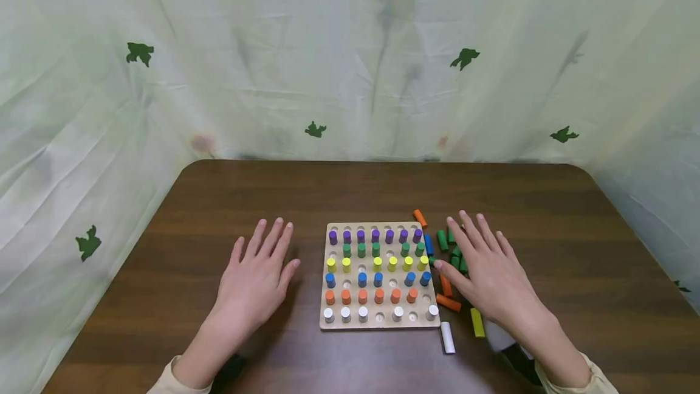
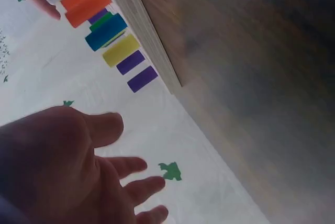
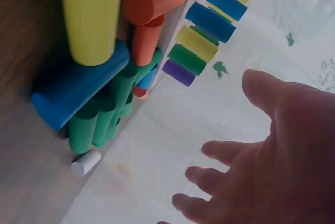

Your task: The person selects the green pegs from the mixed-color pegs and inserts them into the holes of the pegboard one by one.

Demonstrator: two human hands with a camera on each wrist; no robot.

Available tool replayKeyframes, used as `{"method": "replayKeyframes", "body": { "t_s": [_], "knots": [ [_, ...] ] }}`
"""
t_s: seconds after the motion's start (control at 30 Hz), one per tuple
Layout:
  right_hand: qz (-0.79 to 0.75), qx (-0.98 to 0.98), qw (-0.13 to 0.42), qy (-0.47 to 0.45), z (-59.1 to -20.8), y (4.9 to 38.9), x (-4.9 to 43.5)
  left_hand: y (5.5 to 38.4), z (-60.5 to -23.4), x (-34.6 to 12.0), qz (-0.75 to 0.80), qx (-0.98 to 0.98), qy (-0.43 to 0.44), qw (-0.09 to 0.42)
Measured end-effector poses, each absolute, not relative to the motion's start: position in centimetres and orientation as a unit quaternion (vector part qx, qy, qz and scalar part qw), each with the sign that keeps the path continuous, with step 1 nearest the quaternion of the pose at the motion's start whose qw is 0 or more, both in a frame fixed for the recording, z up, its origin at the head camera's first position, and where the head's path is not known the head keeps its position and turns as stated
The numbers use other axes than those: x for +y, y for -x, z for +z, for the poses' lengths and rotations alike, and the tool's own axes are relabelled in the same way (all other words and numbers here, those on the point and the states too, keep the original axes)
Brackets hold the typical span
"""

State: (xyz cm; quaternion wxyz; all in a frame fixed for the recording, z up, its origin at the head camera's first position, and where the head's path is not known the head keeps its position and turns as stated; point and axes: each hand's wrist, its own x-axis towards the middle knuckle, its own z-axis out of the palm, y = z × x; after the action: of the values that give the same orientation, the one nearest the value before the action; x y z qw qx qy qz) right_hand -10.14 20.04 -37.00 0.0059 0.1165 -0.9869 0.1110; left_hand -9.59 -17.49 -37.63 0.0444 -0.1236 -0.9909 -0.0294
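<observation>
A wooden pegboard point(image 1: 350, 324) lies on the table with rows of purple, green, yellow, blue, orange and white pegs standing in it; some holes are bare. Left of the board, my left hand point(image 1: 254, 287) is held over the table with its fingers straight and spread, holding nothing. My right hand point(image 1: 494, 278) hovers above the loose pegs at the board's right side, fingers also spread, with nothing gripped. Among those pegs are a blue peg point(image 3: 81, 85), green pegs point(image 3: 84, 127), orange pegs point(image 1: 448, 303), a yellow peg point(image 1: 477, 323) and a white peg point(image 1: 447, 337). The right hand partly hides the pile in the head view.
The brown wooden table point(image 1: 164, 297) has rounded far corners. Behind it hangs a pale curtain point(image 1: 350, 65) with green leaf shapes. Partly under the right forearm is a grey object point(image 1: 497, 336) whose kind I cannot tell.
</observation>
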Motion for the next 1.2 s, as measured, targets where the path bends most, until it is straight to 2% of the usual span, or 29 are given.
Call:
{"method": "replayKeyframes", "body": {
  "t_s": [0.43, 0.6, 0.73, 0.93, 1.2],
  "knots": [
    [0.107, -0.982, 0.038, -0.149, -37.2, 10.7, 21.7, 9.5, -39.1, -17.2, -0.163, -0.963, 0.207, -0.05],
    [0.125, -0.978, 0.045, -0.158, -37.6, 11.0, 22.5, 9.7, -39.6, -17.2, -0.239, -0.94, 0.209, -0.122],
    [0.143, -0.972, 0.073, -0.171, -38.1, 11.2, 23.2, 9.8, -39.9, -17.2, -0.277, -0.925, 0.196, -0.17],
    [0.177, -0.964, 0.097, -0.176, -38.7, 11.7, 24.1, 9.8, -40.0, -17.3, -0.284, -0.921, 0.193, -0.185],
    [0.228, -0.952, 0.072, -0.193, -39.4, 13.3, 25.2, 10.0, -40.0, -17.0, -0.276, -0.922, 0.187, -0.196]
  ]
}}
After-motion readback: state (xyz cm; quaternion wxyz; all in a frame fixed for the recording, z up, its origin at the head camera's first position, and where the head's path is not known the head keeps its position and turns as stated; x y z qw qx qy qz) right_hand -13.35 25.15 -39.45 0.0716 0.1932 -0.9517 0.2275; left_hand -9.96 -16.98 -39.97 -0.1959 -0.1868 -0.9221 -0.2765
